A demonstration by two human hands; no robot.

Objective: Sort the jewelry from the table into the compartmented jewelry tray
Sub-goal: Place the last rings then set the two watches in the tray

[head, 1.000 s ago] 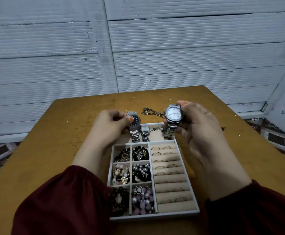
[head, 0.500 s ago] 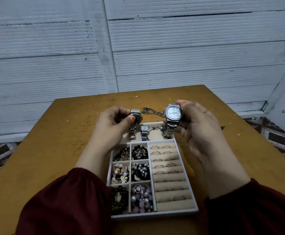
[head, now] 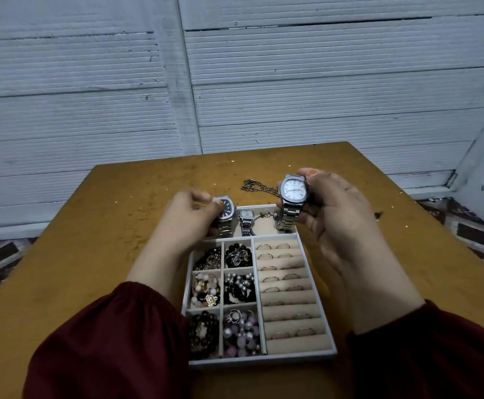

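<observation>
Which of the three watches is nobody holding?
The small watch lying in the tray; the left hand holds the dark-faced watch, the right hand the white-faced watch.

Each hand (head: 190, 214) (head: 330, 208) grips watch (head: 225, 210) (head: 292, 192) above tray (head: 263, 361)

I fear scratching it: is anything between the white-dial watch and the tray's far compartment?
Nothing visible. The white-dial watch in the right hand hangs over the far compartment's right end; a small watch and bracelet lie left of there.

Left hand (head: 189, 218), right hand (head: 332, 211) — fingers (head: 325, 180) curled.
</observation>
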